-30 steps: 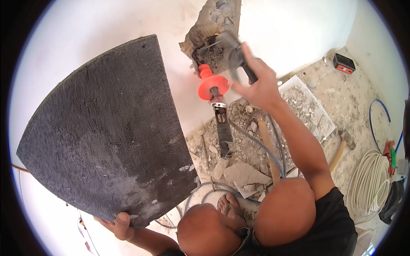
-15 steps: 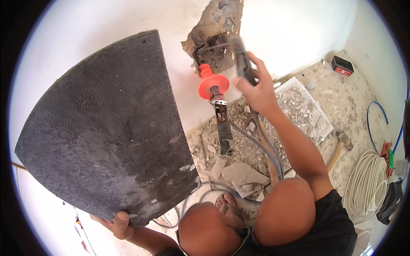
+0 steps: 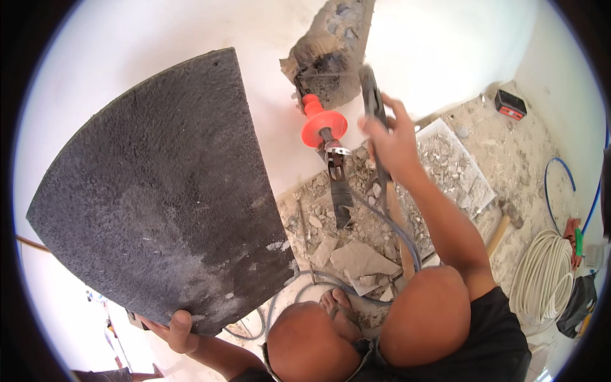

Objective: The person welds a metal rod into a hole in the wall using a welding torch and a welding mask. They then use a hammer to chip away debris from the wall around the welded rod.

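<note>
My left hand [image 3: 180,332] grips the lower edge of a large dark fan-shaped board [image 3: 159,184], thumb on the near face, other fingers behind it. My right hand [image 3: 396,137] is closed round a black welding electrode holder [image 3: 373,95]. A thin rod runs left from its tip, across the broken-out hole [image 3: 328,73] in the white wall. Below the hole, a chisel with a red round hand guard [image 3: 323,128] leans at the wall. A metal clamp with a tape-wrapped handle [image 3: 341,197] is fixed to its near end. Whatever lies behind the board is hidden.
Rubble and broken slabs [image 3: 363,261] cover the floor before my feet. Grey cables [image 3: 401,232] run by my right knee. To the right are a debris-covered white board [image 3: 480,191], a hammer [image 3: 503,226], a coiled pale cable [image 3: 544,274] and a black-and-red box [image 3: 510,104].
My right hand and the electrode holder have moved slightly right and down in view. The hole and chisel also sit a little farther right. Both hands keep their grip.
</note>
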Tool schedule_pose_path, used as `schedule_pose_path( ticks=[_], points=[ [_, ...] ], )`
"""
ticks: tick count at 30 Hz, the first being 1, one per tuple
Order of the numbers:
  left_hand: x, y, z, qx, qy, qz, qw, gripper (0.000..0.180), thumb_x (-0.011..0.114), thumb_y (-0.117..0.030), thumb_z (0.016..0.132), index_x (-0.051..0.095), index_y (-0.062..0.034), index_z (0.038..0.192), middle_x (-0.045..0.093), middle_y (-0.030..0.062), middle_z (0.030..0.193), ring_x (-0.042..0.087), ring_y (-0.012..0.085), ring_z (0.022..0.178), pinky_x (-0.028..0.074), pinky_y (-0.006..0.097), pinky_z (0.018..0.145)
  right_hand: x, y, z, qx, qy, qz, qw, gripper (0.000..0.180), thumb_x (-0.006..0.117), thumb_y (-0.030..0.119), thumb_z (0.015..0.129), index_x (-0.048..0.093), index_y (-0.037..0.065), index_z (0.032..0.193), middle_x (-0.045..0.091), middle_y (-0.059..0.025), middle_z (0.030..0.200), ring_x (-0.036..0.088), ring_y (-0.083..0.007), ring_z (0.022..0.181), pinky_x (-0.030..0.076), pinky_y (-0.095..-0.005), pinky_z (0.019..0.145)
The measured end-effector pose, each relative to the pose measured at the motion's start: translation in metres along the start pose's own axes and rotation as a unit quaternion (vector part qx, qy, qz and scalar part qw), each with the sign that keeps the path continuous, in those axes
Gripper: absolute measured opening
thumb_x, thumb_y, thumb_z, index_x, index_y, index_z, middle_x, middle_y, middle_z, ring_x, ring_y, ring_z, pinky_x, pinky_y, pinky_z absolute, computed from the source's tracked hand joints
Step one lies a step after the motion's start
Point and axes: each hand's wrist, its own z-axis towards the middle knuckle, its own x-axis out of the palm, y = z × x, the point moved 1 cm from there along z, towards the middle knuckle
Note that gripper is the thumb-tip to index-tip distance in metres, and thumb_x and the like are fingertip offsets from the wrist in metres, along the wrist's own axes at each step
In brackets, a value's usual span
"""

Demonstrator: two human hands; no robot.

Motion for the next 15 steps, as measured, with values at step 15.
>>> schedule_pose_path(
  ticks=[15],
  points=[
    [0.002,0.002,0.005,-0.057,-0.035,0.013,0.998,0.131,0.073,-0.070,0.037,0.028,0.0058,0.134,0.034,0.0225,0.132,0.037,0.0369,0.120,0.030,0.046,0.099,-0.041,-0.006,-0.018,0.093,-0.064,0.015,0.993,0.064,0.065,0.020,0.076,0.035,-0.001,0.129,0.054,-0.0101,0.081,0.052,-0.0126,0.055,0.044,-0.0263,0.049]
  ],
)
